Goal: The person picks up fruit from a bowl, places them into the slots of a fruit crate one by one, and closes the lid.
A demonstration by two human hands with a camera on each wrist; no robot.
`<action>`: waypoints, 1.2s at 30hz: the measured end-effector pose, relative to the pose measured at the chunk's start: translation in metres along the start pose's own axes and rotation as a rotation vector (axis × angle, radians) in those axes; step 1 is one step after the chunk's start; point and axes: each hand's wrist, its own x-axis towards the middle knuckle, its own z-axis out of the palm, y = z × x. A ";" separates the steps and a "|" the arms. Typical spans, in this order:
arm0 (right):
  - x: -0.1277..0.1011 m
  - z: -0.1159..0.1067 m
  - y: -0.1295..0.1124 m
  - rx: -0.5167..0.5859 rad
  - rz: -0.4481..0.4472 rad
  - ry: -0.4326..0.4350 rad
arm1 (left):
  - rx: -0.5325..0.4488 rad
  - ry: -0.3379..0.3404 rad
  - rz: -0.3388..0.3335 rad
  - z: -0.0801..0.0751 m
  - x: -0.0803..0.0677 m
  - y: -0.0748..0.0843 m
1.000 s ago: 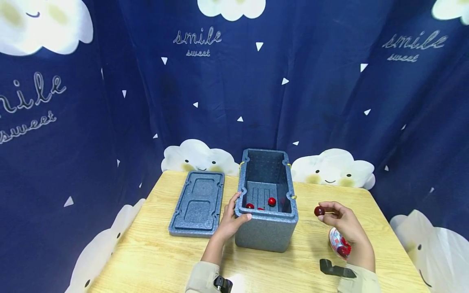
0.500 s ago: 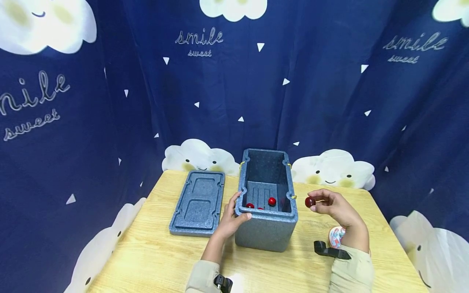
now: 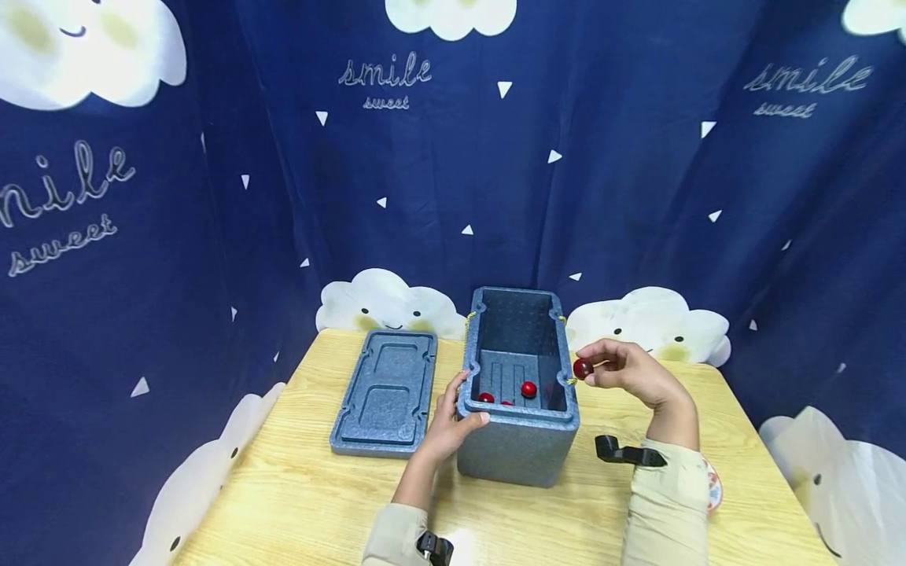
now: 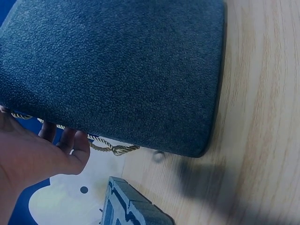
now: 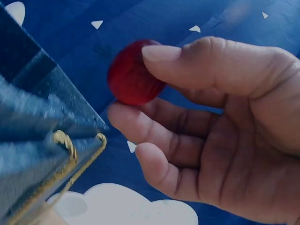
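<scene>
A deep grey-blue foam box (image 3: 518, 448) stands lidless on the table. My left hand (image 3: 450, 428) holds its near left corner, thumb over the front rim and fingers along the side; the left wrist view shows those fingers (image 4: 68, 143) by the yellow cord. Between the thumb and fingers of my right hand (image 3: 640, 377) is a glossy dark red ball (image 5: 133, 75), pinched beside the box's right rim. Inside the box lie several similar red balls, one in full view (image 3: 528, 389), others partly hidden by the front wall.
The box's lid (image 3: 385, 393) lies flat on the table (image 3: 297, 503) to the left. A patterned round dish (image 3: 714, 489) is mostly hidden behind my right sleeve. Yellow cord loops (image 5: 68, 145) hang at the box's sides. A dark blue curtain (image 3: 396, 165) encloses the back.
My right hand has moved left and away from me with the red ball, from near the dish to the box's right rim. My left hand has kept its hold on the box.
</scene>
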 end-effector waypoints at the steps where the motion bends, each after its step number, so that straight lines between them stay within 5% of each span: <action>1: 0.003 -0.001 -0.001 0.002 -0.003 -0.020 | -0.002 0.000 -0.002 0.000 0.000 0.000; 17: 0.045 -0.005 0.001 -0.012 0.037 -0.179 | -0.009 -0.012 0.009 0.002 0.001 -0.003; 26: 0.071 0.003 0.003 0.065 0.147 -0.224 | 0.026 0.002 0.024 0.002 0.001 0.002; 36: 0.102 0.021 -0.001 0.007 0.273 -0.262 | 0.007 -0.005 0.013 -0.001 0.001 -0.001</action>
